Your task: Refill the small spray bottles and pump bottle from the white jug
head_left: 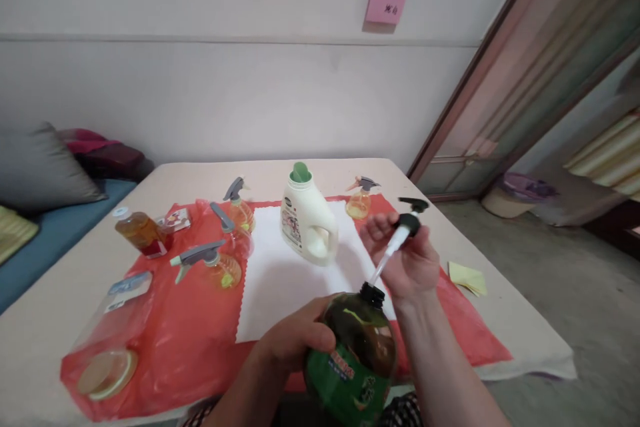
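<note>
A: Nearest to us, what is the left hand (295, 340) doing?

B: It is wrapped around the side of the green bottle (356, 360), fingers curled shut on it, holding it tilted at the near edge of the table (520, 340).

A: And the right hand (407, 260)?

B: Just beyond it, pinching the black pump head (411, 219) between thumb and fingers. The pump's pale tube (389, 259) slants down into the bottle's black neck (373, 293), so the pump looks lifted partly out, or only partly in; I cannot tell which.

A: So what step is this?

B: I judge it the handling of the pump at the bottle's mouth. The next move would call for keeping the tube in line with the neck and the bottle steady, since the liquid inside could spill if it tips further.

A: Farther off?

B: A white cloth (280, 280) lies on a red plastic sheet (190, 340). On the cloth's far side stands a white jug (307, 217) with a green cap. To the left sit three trigger spray bottles (215, 263) of yellow liquid, and another one (361, 199) at far right. A clear jar (113, 340) lies at near left.
</note>
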The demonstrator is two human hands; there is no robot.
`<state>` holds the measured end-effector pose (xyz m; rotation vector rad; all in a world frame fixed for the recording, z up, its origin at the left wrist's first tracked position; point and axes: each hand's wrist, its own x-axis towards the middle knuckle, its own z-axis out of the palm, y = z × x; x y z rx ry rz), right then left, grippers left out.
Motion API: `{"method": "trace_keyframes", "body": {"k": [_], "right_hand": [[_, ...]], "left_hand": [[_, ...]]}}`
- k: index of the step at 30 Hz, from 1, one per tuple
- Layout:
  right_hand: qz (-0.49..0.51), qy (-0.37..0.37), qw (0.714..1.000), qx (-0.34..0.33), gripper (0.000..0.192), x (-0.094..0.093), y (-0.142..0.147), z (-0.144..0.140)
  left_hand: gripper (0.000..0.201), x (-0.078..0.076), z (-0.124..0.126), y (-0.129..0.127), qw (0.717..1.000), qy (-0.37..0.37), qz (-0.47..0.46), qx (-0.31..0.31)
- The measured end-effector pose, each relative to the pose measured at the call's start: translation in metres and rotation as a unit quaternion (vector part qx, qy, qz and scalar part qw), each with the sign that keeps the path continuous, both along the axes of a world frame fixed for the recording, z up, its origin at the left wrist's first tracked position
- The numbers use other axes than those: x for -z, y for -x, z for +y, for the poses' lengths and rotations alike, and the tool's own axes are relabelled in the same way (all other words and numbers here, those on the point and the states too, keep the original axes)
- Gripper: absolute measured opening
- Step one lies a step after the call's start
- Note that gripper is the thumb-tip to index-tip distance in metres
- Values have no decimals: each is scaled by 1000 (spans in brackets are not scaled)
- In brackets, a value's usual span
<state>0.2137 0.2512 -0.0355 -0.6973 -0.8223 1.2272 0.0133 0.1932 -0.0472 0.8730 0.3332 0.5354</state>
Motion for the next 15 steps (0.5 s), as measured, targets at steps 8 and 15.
{"method": "trace_keyframes", "body": {"k": [8,15], "right_hand": [[-192,45,967,165,44,14,-55,22],[-629,210,747,54,20,83,-13,46]], "left_hand": [[76,15,40,37,886,-57,228,-399],[74,34,65,50,733,-157,478,-458]]}}
